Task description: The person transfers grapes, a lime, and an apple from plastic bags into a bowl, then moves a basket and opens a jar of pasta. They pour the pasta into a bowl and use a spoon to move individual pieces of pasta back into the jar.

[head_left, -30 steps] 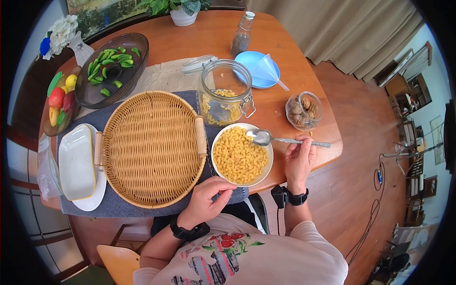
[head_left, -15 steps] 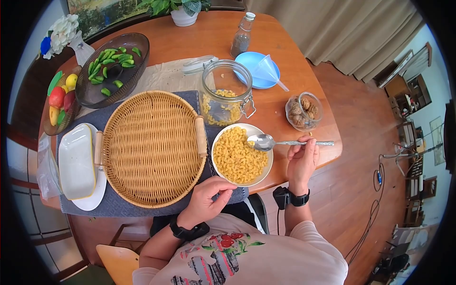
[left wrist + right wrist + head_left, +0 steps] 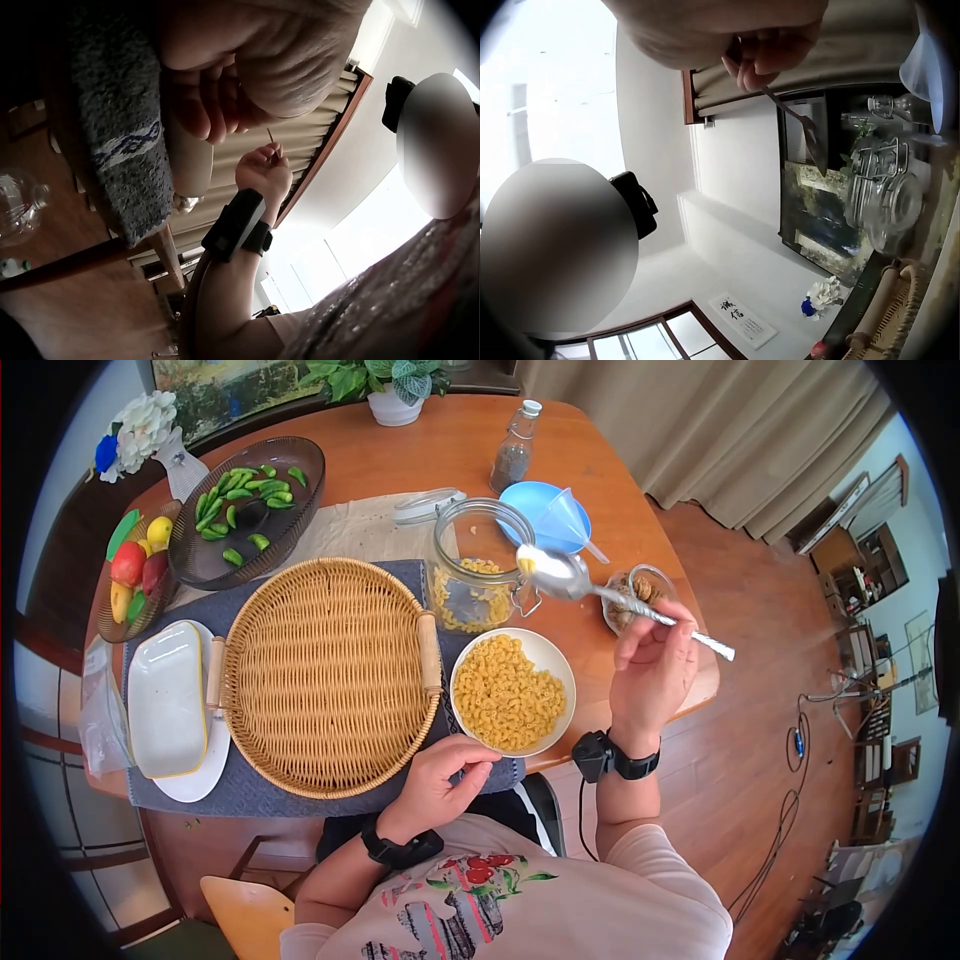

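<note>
In the head view my right hand (image 3: 655, 670) pinches the handle of a metal spoon (image 3: 557, 572), raised beyond the bowl. The spoon's bowl overlaps the glass jar's right side, and a bit of yellow shows at its tip. A white bowl (image 3: 566, 678) holds a heap of elbow macaroni (image 3: 508, 695). At its near rim lies my left hand (image 3: 440, 785), fingers loosely bent and fingertips right at the edge. Behind the bowl stands an open clip-top glass jar (image 3: 447, 585) with some macaroni inside. In the right wrist view the spoon (image 3: 810, 139) points away from the fingers.
A round wicker tray (image 3: 325, 680) sits left of the bowl on a dark cloth (image 3: 400, 785), beside a white dish (image 3: 168, 700). Walnuts in a small jar (image 3: 640, 595), a blue plate with a funnel (image 3: 565, 520), and a bottle (image 3: 513, 455) stand to the right and back.
My right hand has lifted the spoon up from the macaroni bowl and tilted it toward the jar. The left hand stays at the bowl's near rim. The head view has shifted slightly.
</note>
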Available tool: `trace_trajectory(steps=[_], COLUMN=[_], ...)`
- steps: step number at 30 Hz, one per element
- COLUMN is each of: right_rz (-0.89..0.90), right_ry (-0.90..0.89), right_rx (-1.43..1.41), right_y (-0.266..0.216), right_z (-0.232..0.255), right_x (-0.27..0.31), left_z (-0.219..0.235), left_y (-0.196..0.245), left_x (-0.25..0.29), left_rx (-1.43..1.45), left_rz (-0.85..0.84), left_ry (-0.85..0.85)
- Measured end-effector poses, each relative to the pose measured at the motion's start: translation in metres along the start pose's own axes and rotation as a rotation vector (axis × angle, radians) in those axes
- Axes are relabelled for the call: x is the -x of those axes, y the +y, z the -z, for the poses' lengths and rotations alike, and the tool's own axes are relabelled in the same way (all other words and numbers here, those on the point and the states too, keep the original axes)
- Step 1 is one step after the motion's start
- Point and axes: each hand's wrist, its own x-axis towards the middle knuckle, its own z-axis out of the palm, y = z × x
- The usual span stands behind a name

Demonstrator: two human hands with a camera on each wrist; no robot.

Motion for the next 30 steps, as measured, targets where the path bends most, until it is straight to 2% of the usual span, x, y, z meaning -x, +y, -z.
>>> trace_trajectory(steps=[2, 3, 7, 14, 17, 20, 24, 27, 29, 30], right_rz=[0.039, 0.077, 0.122, 0.133, 0.164, 0.109, 0.080, 0.157, 0.213, 0.212], right_ry=[-0.056, -0.163, -0.222, -0.132, -0.001, -0.079, -0.100, -0.125, -0.184, -0.182], right_rx=[0.129, 0.158, 0.230, 0.105, 0.081, 0.103, 0.164, 0.296, 0.535, 0.537], right_y=[-0.002, 0.000, 0.004, -0.001, -0.008, -0.003, 0.003, 0.005, 0.005, 0.005], right_z=[-0.016, -0.016, -0.021, -0.007, -0.010, 0.009, 0.021, 0.027, 0.030, 0.031], right_x=[0.000, 0.001, 0.006, 0.013, 0.015, 0.018, 0.024, 0.030, 0.033, 0.034], left_z=[0.000, -0.001, 0.000, 0.000, 0.001, 0.000, 0.002, 0.001, 0.000, 0.001], left_y=[-0.001, -0.002, -0.001, 0.001, 0.001, 0.001, 0.001, 0.000, 0.000, 0.000], left_x=[0.000, -0.001, -0.002, -0.002, -0.002, -0.002, -0.001, -0.001, -0.001, -0.001], left_rx=[0.010, 0.008, -0.003, 0.017, 0.007, 0.003, 0.001, -0.001, -0.007, 0.006], left_rz=[0.002, -0.031, -0.066, -0.049, -0.045, -0.045, -0.034, -0.030, -0.049, -0.014], left_ry=[0.004, 0.005, 0.002, 0.010, 0.010, 0.011, 0.000, -0.005, 0.003, -0.002])
